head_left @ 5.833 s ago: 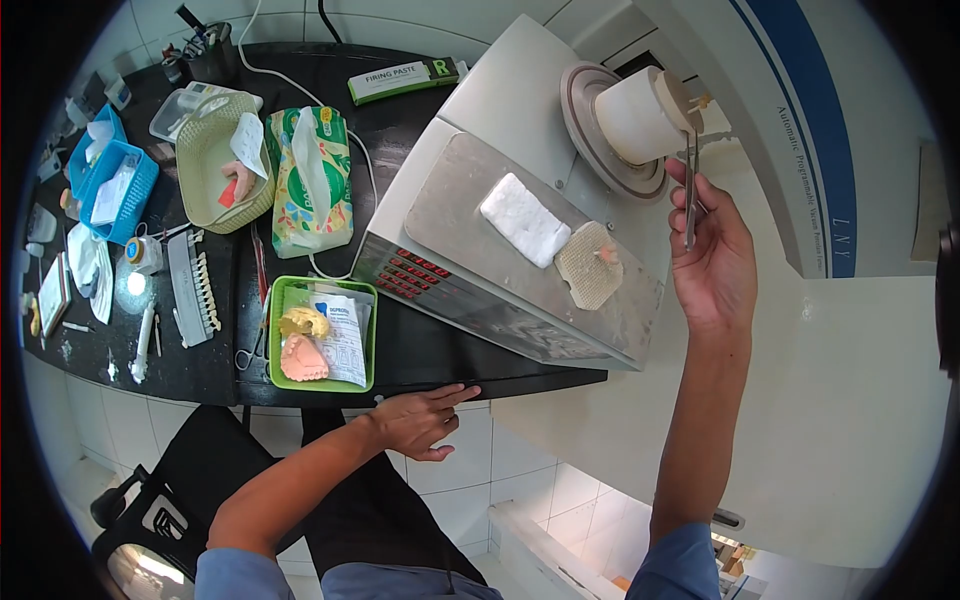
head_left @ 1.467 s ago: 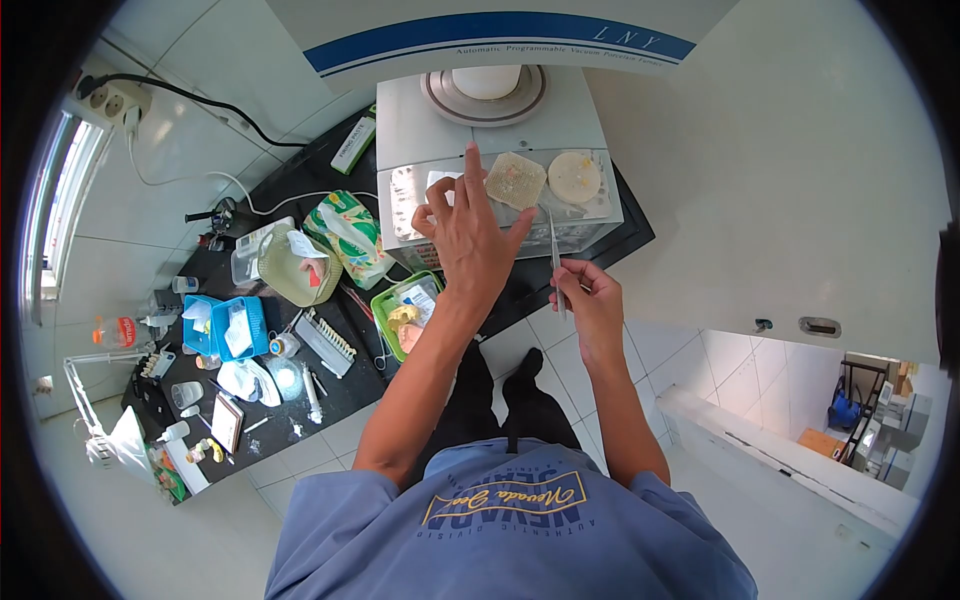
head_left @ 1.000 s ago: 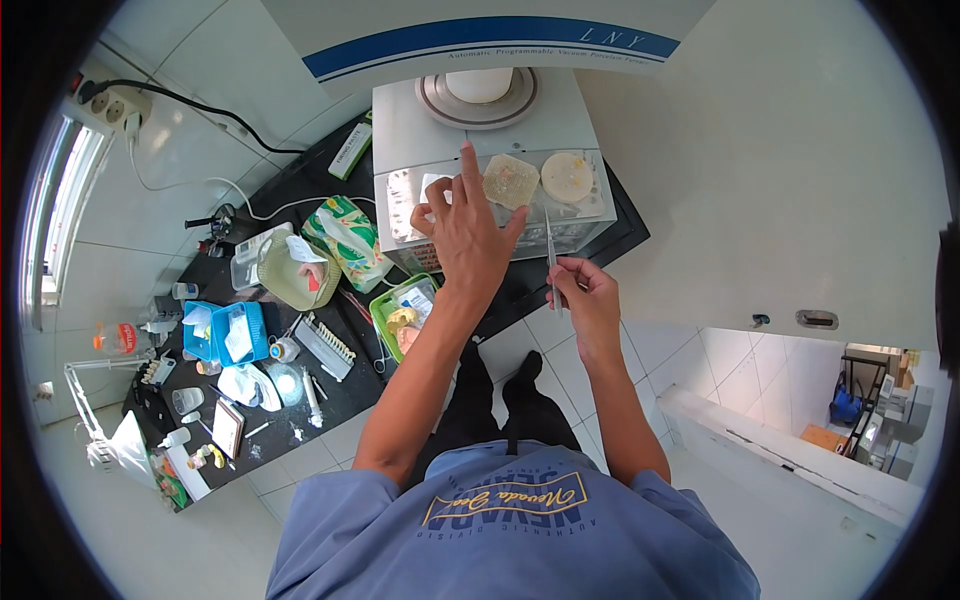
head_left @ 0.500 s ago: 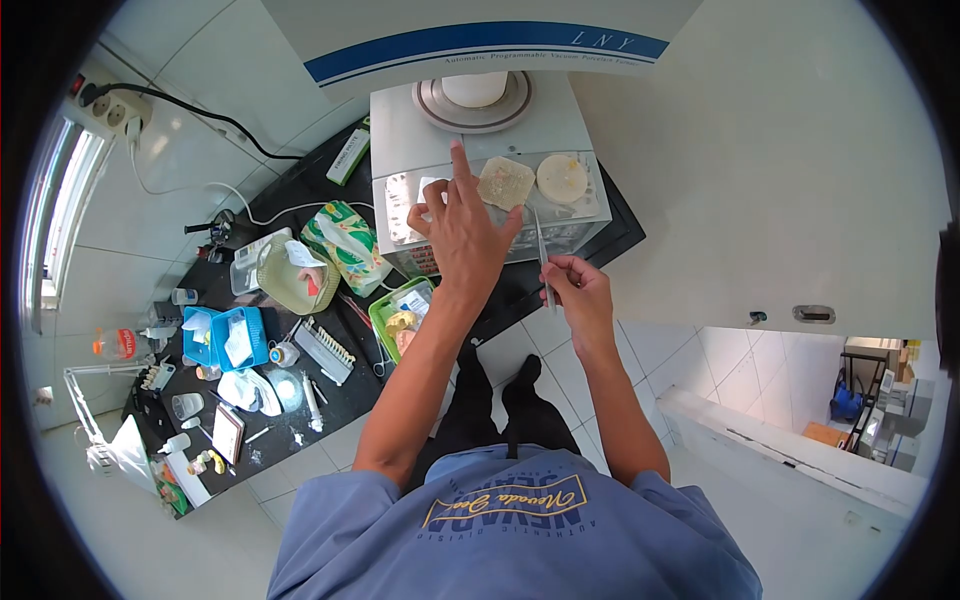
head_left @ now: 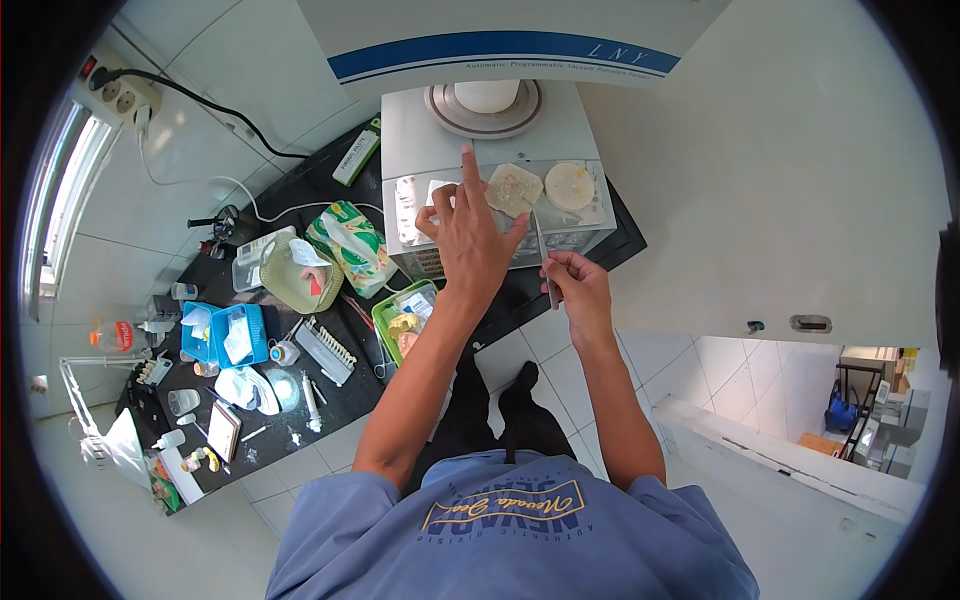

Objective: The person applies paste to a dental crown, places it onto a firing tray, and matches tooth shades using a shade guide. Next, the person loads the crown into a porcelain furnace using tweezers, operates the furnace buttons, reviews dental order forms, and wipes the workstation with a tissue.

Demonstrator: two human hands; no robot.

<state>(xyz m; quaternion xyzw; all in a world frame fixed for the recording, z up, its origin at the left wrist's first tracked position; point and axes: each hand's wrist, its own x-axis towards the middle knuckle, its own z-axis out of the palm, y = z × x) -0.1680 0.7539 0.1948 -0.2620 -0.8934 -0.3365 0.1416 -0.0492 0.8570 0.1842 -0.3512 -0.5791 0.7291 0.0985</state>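
Note:
My left hand (head_left: pixel 470 235) is open over the front ledge of a white porcelain furnace (head_left: pixel 410 130), fingers spread and index finger stretched towards the furnace's round platform (head_left: pixel 485 125). Its thumb lies close to a beige, roughly hexagonal firing tray (head_left: pixel 514 190); whether they touch I cannot tell. My right hand (head_left: pixel 580 285) pinches metal tweezers (head_left: pixel 546 262), their tips pointing up near that tray's lower right edge. To its right is a round cream disc (head_left: pixel 569 187) with yellowish spots. A small white item (head_left: pixel 437 190) is partly hidden behind my left fingers.
The furnace's raised upper part (head_left: pixel 500 50) overhangs the platform. On the black counter at left are a tissue pack (head_left: pixel 350 245), a green basket (head_left: pixel 395 325), a yellowish basket (head_left: pixel 285 285), blue containers (head_left: pixel 225 335) and a lamp (head_left: pixel 95 430). A white wall (head_left: pixel 740 200) stands at right.
The whole view has shifted slightly, with the furnace now a little lower and further right. Both hands keep nearly the same pose, and the tweezers remain in my right hand.

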